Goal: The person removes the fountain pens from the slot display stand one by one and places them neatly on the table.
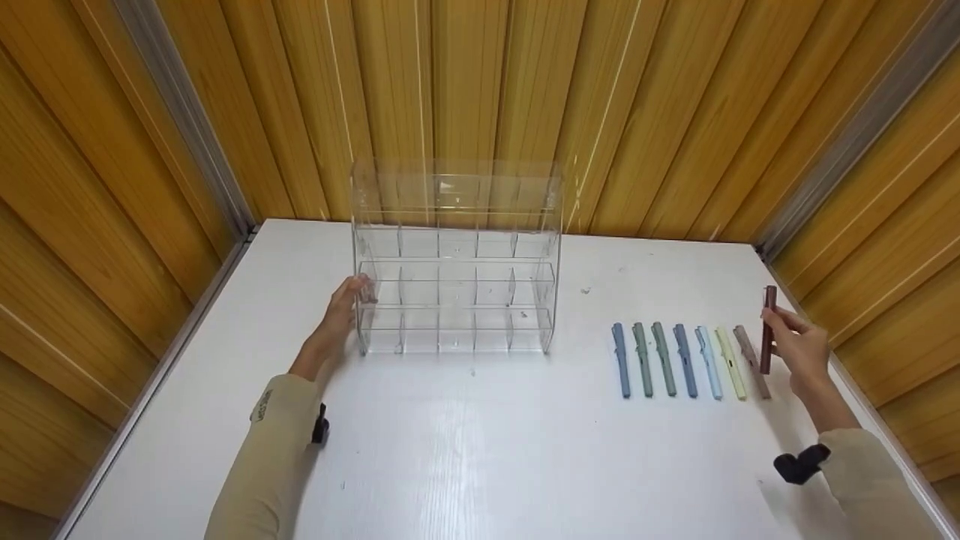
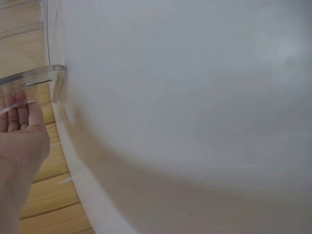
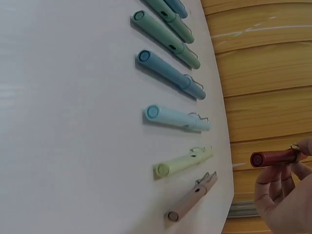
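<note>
White table [image 1: 480, 450]: right hand [image 1: 802, 349] pinches upright maroon pen [image 1: 768, 330]; left hand [image 1: 341, 319], fingers straight, touches organizer [image 1: 457, 262].

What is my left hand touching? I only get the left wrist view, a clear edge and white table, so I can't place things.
Observer: Your left hand rests its fingers against the left side of a clear acrylic organizer standing upright on the table.
Operator: Anything in its compartments?
Observer: None that I can see; they look bare.
Operator: And the other hand?
Observer: The right hand holds a dark red pen lifted beside a row of seven pens lying on the table.
</note>
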{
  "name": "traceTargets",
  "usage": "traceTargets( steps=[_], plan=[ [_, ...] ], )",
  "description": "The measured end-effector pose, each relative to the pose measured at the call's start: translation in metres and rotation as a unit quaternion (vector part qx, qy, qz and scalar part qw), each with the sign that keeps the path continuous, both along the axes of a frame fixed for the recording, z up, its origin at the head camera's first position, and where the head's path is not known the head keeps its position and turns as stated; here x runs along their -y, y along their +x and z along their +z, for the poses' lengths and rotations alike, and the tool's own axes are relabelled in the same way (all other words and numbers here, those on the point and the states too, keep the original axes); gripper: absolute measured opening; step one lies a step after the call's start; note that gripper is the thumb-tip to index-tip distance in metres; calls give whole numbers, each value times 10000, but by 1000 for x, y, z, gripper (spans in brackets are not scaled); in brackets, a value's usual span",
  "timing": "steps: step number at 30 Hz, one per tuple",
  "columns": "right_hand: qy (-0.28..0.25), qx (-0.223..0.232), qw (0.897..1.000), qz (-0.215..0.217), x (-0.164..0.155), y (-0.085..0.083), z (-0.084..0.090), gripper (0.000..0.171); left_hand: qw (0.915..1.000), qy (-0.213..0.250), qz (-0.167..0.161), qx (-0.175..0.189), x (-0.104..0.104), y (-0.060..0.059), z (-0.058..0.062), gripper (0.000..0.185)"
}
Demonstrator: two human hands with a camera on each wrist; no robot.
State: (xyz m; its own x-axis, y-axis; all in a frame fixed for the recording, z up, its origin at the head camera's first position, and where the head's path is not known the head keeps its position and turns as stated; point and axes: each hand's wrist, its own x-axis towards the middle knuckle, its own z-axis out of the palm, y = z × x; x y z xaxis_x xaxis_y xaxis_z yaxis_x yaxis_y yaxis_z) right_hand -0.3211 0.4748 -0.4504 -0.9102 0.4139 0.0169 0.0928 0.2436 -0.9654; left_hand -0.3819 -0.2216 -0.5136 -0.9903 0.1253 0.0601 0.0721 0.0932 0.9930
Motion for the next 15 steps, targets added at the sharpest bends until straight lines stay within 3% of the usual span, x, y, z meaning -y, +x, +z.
traceTargets(
  steps=[1,4,7,15],
  plan=[
    [301,62,9995,-2,-4,-1,-2,11,10000,23,11,-22,0,0,0,83],
    [1220,371,9918,52,-15,-2,-8,42,10000,24,20,-29,1,0,1,83],
    [1505,711,9860,106,-24,-1,-15,64,10000,35,42,-21,1,0,1,81],
    [1735,1179,9777,90,-40,3,-29,64,10000,-66,44,25,-1,1,1,82]
  ],
)
